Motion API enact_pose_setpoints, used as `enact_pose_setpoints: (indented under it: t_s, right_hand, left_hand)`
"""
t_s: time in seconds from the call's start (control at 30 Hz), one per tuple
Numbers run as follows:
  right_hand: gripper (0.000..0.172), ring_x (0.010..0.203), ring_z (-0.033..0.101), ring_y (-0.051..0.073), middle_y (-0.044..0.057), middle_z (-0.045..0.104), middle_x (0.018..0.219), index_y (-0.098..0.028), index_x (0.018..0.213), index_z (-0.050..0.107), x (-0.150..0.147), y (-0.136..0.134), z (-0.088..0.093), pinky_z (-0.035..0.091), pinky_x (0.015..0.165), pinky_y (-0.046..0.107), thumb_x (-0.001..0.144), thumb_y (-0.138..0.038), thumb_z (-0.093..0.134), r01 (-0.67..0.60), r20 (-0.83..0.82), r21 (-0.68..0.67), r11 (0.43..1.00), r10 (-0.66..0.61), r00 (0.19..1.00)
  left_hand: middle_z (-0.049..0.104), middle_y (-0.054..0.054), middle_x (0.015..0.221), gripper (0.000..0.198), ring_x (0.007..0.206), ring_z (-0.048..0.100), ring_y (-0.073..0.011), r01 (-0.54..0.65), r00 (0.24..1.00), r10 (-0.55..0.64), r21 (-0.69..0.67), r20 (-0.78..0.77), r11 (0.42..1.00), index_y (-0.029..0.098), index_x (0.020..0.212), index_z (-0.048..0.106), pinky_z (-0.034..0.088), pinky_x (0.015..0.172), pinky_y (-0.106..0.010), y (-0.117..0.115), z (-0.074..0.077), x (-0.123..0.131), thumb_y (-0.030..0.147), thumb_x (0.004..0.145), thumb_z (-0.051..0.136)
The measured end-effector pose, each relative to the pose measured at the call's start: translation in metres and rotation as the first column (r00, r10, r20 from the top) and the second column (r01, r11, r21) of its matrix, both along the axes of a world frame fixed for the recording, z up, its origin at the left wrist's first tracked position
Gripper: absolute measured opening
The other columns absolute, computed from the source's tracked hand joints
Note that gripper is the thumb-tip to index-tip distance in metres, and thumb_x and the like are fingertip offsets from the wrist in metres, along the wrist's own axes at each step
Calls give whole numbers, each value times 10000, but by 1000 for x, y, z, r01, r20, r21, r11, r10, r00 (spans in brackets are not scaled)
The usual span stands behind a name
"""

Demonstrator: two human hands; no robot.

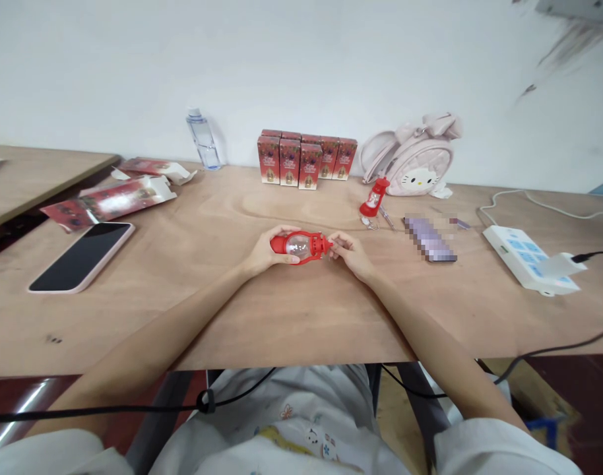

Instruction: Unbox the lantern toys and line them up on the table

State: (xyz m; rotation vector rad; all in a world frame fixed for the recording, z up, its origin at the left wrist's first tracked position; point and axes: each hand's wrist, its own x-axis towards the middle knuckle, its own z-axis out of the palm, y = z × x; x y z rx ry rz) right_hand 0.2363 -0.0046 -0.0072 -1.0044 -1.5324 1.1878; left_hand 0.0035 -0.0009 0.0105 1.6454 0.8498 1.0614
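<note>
A person's left grip (262, 254) wraps the base end of a red lantern (299, 247), thumb along the near side and fingers around the far side, as the right grip (349, 253), fingers bent in close to the thumb, meets the lantern's tip. Whether that right grip is pinching the tip or only touching it cannot be told. The lantern is held on its side in front of the person, its clear globe between the two hands, above the near middle of a wooden tabletop (282, 323).

Beyond the right grip, a second lantern (374, 198) stands tilted, with a slim tool (387, 218) just beside it. Behind is a pink bag (421, 173) with a cat face, near the wall (301, 66). To the right of the hands lie a purple item (433, 241), partly blurred out, and a white power strip (522, 254) with a plug (561, 265) in it.

Red boxes (309, 168) stand upright in a cluster at the back, with a clear bottle (204, 140) to their left. At far left, torn red packaging (128, 198) lies just behind a dark-screened phone (81, 257) in a pink case.
</note>
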Motion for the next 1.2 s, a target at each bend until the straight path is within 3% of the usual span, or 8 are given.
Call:
enact_pose_setpoints:
  t_s: [0.43,0.77,0.9,1.03,1.1,1.2]
  right_hand:
    - [448,554,509,117,-31,563,570,-201,751,536,-4,3,-5,381,586,255,721,-645,593,63,55,112,992,-70,996]
    - [123,592,543,138,-13,607,621,-209,709,490,-14,-10,1,398,640,260,820,-236,444,136,313,222,966,-202,928]
    - [142,688,570,184,31,634,706,-208,756,512,-18,-14,5,409,692,293,794,-119,408,137,512,340,930,-305,803]
    - [264,840,567,262,136,644,833,-159,883,557,-24,-19,6,404,776,358,729,-2,411,142,706,482,864,-480,521]
    - [306,854,567,283,164,636,833,-127,927,561,-27,-20,7,399,791,377,710,30,413,125,780,465,876,-473,411]
    - [301,845,582,278,179,641,866,-105,962,567,-28,-21,10,403,778,366,733,29,424,115,835,407,906,-420,354]
  left_hand:
    - [692,-69,1000,571,941,638,-245,-33,978,65,-161,198,986,164,975,677,491,875,-382,-1,-7,5,291,454,874]
    - [711,-59,925,582,870,656,-233,-67,964,119,-217,238,974,166,924,696,515,826,-368,1,-9,3,298,391,892]
    - [713,-56,921,560,888,659,-238,-39,965,95,-224,244,974,169,919,694,506,852,-383,1,-9,2,285,406,886]
    - [713,-60,941,569,880,661,-233,-48,965,104,-227,240,973,168,921,692,514,842,-381,1,-10,2,244,392,887]
    - [711,-63,948,575,869,662,-229,-64,968,115,-226,222,972,161,919,685,520,826,-376,1,-11,2,224,385,888]
    - [708,-60,939,561,851,660,-219,-70,971,117,-219,210,973,159,909,674,524,805,-363,2,-12,2,214,392,884]
